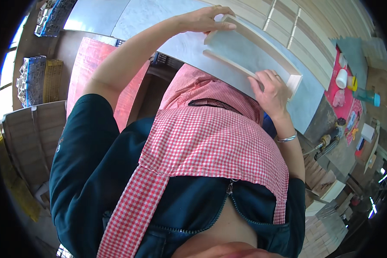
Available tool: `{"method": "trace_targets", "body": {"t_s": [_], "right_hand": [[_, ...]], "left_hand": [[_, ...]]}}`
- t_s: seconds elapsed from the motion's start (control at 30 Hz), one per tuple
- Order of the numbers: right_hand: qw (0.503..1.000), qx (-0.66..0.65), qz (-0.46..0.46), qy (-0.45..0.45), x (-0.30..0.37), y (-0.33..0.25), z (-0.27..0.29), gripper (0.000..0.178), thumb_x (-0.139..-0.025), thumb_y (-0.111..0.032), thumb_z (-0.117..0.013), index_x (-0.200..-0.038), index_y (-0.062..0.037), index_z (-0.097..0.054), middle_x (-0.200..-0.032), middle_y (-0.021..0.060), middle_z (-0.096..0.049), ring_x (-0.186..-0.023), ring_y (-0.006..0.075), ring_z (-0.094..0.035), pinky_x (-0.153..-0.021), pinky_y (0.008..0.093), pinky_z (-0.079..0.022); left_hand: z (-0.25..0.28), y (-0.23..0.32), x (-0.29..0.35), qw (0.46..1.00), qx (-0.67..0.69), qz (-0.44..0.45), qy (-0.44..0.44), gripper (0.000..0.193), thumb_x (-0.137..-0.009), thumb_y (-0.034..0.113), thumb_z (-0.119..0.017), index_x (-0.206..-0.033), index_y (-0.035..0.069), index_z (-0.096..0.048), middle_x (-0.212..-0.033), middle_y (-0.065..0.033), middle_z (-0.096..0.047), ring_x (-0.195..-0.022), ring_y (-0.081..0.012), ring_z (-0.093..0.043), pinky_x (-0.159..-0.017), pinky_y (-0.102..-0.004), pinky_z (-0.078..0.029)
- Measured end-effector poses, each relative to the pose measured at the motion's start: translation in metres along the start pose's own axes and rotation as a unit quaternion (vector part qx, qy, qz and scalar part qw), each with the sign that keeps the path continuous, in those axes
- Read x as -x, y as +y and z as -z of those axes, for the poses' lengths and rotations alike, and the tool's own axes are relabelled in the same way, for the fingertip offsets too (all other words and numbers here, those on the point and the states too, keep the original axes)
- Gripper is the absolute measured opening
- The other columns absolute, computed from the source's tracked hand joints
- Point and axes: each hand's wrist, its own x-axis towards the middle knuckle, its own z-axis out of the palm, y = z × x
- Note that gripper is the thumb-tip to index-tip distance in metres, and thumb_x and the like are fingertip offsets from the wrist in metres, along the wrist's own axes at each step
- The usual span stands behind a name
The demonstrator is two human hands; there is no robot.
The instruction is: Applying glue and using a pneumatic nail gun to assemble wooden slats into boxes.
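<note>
A shallow three-sided frame of pale wooden strips (pixel 262 42) lies on the grey tabletop (pixel 176 45), with a short piece at each end. My left hand (pixel 204 20) grips its far left corner, thumb on the inner side and fingers over the outside. Along the near side runs a separate thin wooden strip (pixel 228 62). Its left end stands apart from the frame's left end piece. My right hand (pixel 271 91) is closed around this strip's right end, close to the frame's right end piece (pixel 294 85). The fingers partly hide that joint.
Long pale boards (pixel 314 32) lie beyond the frame. On the right, a red cloth (pixel 331 92) carries a white cup (pixel 341 79), with a teal bottle (pixel 367 97) and an air tool (pixel 331 135) nearby. Crates (pixel 32 81) stand at left, near a reddish panel (pixel 84 64).
</note>
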Motion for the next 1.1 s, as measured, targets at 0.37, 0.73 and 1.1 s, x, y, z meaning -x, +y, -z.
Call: {"method": "trace_targets", "body": {"t_s": [0.37, 0.73, 1.1], "right_hand": [[0.999, 0.051, -0.012, 0.007, -0.003, 0.011, -0.009, 0.017, -0.087, -0.02, -0.075, -0.089, -0.0109, -0.061, -0.084, 0.0003, -0.062, -0.072, 0.0195, -0.057, -0.065, 0.0316, -0.047], [0.999, 0.041, -0.023, -0.004, -0.003, 0.007, -0.005, 0.017, -0.086, -0.017, -0.075, -0.095, -0.0089, -0.063, -0.085, 0.002, -0.063, -0.074, 0.0205, -0.058, -0.067, 0.0315, -0.048], [0.99, -0.098, 0.098, 0.018, -0.078, -0.051, -0.03, 0.044, -0.084, -0.005, -0.07, -0.127, -0.0108, -0.066, -0.097, 0.0025, -0.06, -0.083, 0.021, -0.058, -0.078, 0.0309, -0.05]], "left_hand": [[-0.01, -0.001, -0.001, 0.97, 0.228, 0.074, -0.044, 0.063, -0.092, 0.051, -0.064, -0.139, 0.012, -0.052, -0.136, -0.0184, -0.056, -0.123, -0.0368, -0.055, -0.105, -0.0499, -0.045], [-0.007, -0.018, 0.035, 0.989, 0.119, -0.015, -0.084, 0.094, -0.082, 0.045, -0.084, -0.157, 0.02, -0.033, -0.126, -0.0166, -0.063, -0.1, -0.0315, -0.068, -0.091, -0.0394, -0.061], [0.0, -0.01, 0.036, 0.994, 0.088, -0.017, -0.063, 0.112, -0.067, 0.015, -0.088, -0.16, 0.019, -0.026, -0.114, -0.0184, -0.066, -0.086, -0.0267, -0.068, -0.075, -0.0342, -0.062]]}}
